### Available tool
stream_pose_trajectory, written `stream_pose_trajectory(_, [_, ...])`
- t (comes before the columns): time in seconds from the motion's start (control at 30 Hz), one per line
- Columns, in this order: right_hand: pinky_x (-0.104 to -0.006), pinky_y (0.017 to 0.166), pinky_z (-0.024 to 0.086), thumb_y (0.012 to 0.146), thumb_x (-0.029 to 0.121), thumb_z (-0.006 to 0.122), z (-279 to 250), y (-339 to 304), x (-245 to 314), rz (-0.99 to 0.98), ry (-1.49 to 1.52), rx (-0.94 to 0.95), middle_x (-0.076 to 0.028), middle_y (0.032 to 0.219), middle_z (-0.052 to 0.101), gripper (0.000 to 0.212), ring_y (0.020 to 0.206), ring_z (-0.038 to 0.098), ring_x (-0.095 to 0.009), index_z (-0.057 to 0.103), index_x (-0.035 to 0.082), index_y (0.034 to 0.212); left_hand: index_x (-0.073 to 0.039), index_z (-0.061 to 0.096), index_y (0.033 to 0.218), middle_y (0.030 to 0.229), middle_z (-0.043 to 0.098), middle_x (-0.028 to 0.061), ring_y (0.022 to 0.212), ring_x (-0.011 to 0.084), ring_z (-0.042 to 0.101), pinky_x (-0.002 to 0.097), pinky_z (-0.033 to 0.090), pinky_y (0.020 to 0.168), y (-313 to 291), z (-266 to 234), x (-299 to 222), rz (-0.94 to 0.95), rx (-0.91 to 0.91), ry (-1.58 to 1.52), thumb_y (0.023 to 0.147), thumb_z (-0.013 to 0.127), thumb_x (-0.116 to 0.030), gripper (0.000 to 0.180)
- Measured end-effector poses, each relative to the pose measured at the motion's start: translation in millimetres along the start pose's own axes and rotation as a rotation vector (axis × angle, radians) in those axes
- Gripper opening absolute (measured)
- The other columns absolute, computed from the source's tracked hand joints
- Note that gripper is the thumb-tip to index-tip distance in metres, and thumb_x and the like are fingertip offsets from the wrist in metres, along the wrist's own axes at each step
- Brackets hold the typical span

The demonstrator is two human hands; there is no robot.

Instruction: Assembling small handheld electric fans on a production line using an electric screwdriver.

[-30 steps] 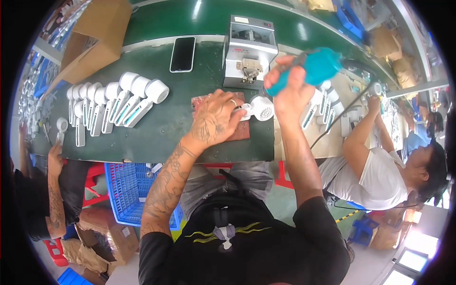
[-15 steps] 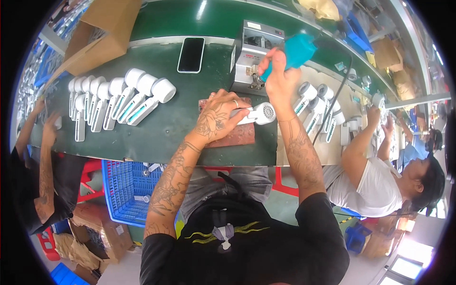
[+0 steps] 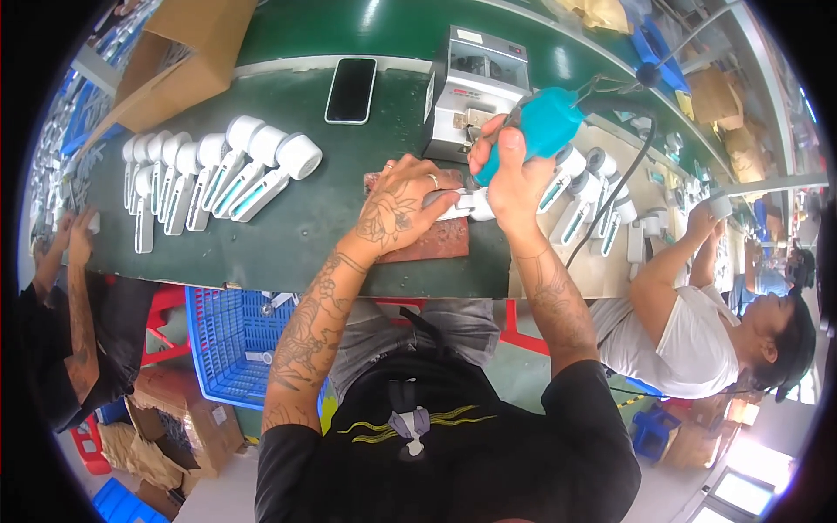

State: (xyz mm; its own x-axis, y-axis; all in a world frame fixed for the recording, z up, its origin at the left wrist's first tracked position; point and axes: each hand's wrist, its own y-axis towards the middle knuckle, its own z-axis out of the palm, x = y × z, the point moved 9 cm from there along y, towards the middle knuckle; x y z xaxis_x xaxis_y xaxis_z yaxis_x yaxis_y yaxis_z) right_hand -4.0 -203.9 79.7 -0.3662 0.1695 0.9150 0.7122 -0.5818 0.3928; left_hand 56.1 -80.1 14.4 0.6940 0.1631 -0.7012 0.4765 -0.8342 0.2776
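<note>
My left hand is closed on the handle of a white shower head, pinning it over a worn reddish pad on the bench. In my right hand is a teal electric screwdriver, gripped with the fingers wrapped round it. Its working end points down toward the far side of the shower head, but the tip is hidden. My right hand covers most of the shower head's round face. Just behind the screwdriver stands a grey screw feeder.
Several white shower heads lie in a row at left, and more lie on cardboard at right. A phone and an open carton are farther back. A blue basket sits below the bench. Co-workers flank me.
My right hand has brought the screwdriver down and nearer, over the shower head, whose grille is now covered. The left hand keeps its hold in nearly the same place.
</note>
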Motion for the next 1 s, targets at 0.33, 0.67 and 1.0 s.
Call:
stream_pose_trajectory(0.33, [-0.0316, 0.054, 0.046, 0.102, 0.037, 0.059, 3, -4, -15, 0.037, 0.032, 0.011, -0.007, 0.068, 0.054, 0.039, 0.058, 0.054, -0.017, 0.054, -0.001, 0.093, -0.011, 0.072, 0.099, 0.099, 0.065, 0.0041, 0.101, 0.0269, 0.058, 0.0477, 0.042, 0.099, 3, 0, -4, 0.016, -0.008, 0.038, 0.09, 0.068, -0.03, 0.021])
stream_pose_trajectory(0.67, [-0.0284, 0.055, 0.046, 0.104, 0.041, 0.056, -17, 34, 9, -0.116, -0.04, -0.115, -0.005, 0.068, 0.056, 0.044, 0.06, 0.058, -0.016, 0.059, -0.002, 0.102, -0.013, 0.072, 0.105, 0.107, 0.066, 0.0066, 0.106, 0.0293, 0.058, 0.0476, 0.04, 0.102, 0, 0, -5, 0.013, 0.025, 0.01, 0.094, 0.062, -0.034, 0.026])
stream_pose_trajectory(1.0, [-0.0316, 0.055, 0.048, 0.105, 0.033, 0.056, -8, 51, -12, -0.155, -0.093, -0.038, -0.006, 0.07, 0.056, 0.035, 0.061, 0.057, -0.017, 0.056, -0.001, 0.097, -0.013, 0.072, 0.105, 0.105, 0.067, 0.0054, 0.101, 0.0284, 0.059, 0.0444, 0.041, 0.095, 1, -3, -8, 0.044, 0.013, -0.014, 0.094, 0.062, -0.031, 0.024])
